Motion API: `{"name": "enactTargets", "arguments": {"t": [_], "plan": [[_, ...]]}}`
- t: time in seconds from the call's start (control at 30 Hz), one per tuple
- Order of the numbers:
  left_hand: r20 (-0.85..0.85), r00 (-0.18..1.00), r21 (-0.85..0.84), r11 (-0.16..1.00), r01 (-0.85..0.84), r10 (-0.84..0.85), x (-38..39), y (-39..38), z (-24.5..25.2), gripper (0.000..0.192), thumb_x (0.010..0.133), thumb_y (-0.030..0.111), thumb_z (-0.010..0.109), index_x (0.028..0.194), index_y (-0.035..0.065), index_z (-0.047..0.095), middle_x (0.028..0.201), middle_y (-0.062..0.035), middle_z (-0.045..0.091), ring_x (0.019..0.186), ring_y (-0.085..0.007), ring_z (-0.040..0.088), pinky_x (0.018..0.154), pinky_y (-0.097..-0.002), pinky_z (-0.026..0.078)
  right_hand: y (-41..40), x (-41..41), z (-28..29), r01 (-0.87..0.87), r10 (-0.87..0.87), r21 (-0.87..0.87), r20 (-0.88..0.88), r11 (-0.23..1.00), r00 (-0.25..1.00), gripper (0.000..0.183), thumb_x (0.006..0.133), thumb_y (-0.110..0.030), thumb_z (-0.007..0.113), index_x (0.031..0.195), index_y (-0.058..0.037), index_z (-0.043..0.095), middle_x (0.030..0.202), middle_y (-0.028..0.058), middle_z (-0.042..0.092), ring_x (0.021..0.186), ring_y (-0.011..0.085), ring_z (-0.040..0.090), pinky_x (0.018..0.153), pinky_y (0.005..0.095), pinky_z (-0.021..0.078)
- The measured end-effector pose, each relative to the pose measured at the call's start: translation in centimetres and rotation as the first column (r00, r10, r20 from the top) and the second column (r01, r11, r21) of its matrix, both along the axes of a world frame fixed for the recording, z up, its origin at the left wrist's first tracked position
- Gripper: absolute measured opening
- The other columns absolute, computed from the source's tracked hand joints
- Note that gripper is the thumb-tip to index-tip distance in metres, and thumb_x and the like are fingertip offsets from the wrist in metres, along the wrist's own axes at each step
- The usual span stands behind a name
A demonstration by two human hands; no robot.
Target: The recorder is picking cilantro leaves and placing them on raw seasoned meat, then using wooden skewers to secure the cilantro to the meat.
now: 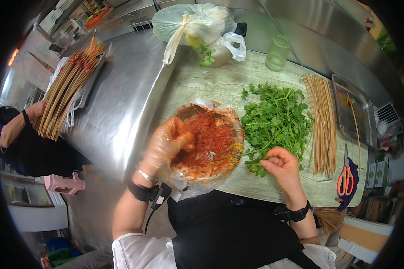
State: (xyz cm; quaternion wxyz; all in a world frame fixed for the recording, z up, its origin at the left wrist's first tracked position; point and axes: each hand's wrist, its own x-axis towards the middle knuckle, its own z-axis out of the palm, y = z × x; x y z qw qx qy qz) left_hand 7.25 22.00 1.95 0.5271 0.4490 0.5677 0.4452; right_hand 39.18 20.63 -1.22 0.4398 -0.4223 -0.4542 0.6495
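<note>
My left hand [166,144] wears a thin transparent plastic glove smeared red. Its fingers are curled over the left side of a bowl lined with plastic film [236,134], against red seasoned minced meat [213,136]. Whether meat is inside those fingers is hidden. On the right, my bare right hand [282,164] pinches a green cilantro leaf between thumb and forefinger. It is at the near edge of a loose heap of cilantro [276,114]. Bamboo skewers [320,124] lie side by side just right of the heap.
A metal tray [343,117] at the right holds a loaded skewer [355,121]. Orange-handled scissors [345,178] lie on dark cloth near the corner. Behind stand a glass jar [277,52] and a tied plastic bag [195,23]. Another person's hand [36,109] touches bundled skewers [65,97] at left.
</note>
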Motion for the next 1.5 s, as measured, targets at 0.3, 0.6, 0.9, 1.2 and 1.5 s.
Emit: {"name": "enactTargets", "arguments": {"t": [0.3, 0.6, 0.9, 1.2, 1.5], "plan": [[-0.43, 0.894, 0.371, 0.927, 0.052, 0.122, 1.5, -0.4, -0.7, 0.015, 0.075, -0.006, 0.056, 0.086, 0.0011, 0.063, 0.086, -0.0163, 0.066, 0.082, -0.0311, 0.064, 0.071, -0.0336, 0.051, -0.4, -0.2, 0.2, -0.031, 0.032, 0.016, -0.044, 0.999, 0.999, 0.018, 0.082, 0.007, 0.067, 0.096, -0.0006, 0.059, 0.086, 0.0009, 0.063, 0.078, 0.0058, 0.061, 0.069, 0.0174, 0.0495], [-0.292, 0.953, 0.347, 0.937, 0.03, 0.077, 0.0, -0.3, -1.2, 0.014, 0.073, -0.01, 0.055, 0.08, 0.0012, 0.059, 0.07, -0.014, 0.058, 0.068, -0.0295, 0.059, 0.061, -0.0322, 0.047, -0.6, -0.2, 0.6, -0.038, 0.039, 0.028, -0.025, 0.999, 0.999, 0.017, 0.082, 0.006, 0.067, 0.096, -0.0009, 0.059, 0.088, 0.0012, 0.062, 0.079, 0.0059, 0.061, 0.071, 0.0177, 0.0498], [-0.663, 0.7, 0.569, 0.786, 0.241, 0.266, 0.4, -1.2, 0.4, 0.02, 0.075, -0.01, 0.059, 0.09, 0.0023, 0.065, 0.08, -0.0155, 0.064, 0.07, -0.0274, 0.063, 0.063, -0.0301, 0.049, -0.8, -0.1, 0.8, -0.052, 0.052, 0.036, 0.002, 0.998, 0.999, 0.017, 0.082, 0.005, 0.067, 0.096, -0.0013, 0.059, 0.087, 0.0014, 0.063, 0.08, 0.006, 0.062, 0.071, 0.0179, 0.0498], [-0.413, 0.884, 0.447, 0.894, -0.015, 0.221, -0.6, -1.7, -3.4, 0.01, 0.085, -0.002, 0.06, 0.095, -0.0028, 0.063, 0.102, -0.013, 0.064, 0.095, -0.0201, 0.06, 0.084, -0.0292, 0.047, -0.9, -0.6, 1.5, -0.074, 0.062, 0.051, 0.215, 0.996, 0.975, 0.015, 0.081, 0.004, 0.068, 0.093, -0.0008, 0.061, 0.089, 0.0022, 0.062, 0.08, 0.008, 0.062, 0.073, 0.0197, 0.0506], [-0.088, 0.955, 0.372, 0.899, -0.233, 0.284, 3.3, -1.5, -0.2, 0.007, 0.084, 0.0, 0.066, 0.089, -0.0042, 0.068, 0.086, -0.0081, 0.069, 0.076, -0.0153, 0.065, 0.068, -0.0267, 0.053, 1.8, -1.0, 6.5, -0.276, 0.212, 0.229, 0.269, 0.933, 0.94, 0.013, 0.08, 0.006, 0.065, 0.092, 0.0023, 0.064, 0.101, 0.0055, 0.059, 0.086, 0.0105, 0.062, 0.078, 0.0216, 0.0521]]}}
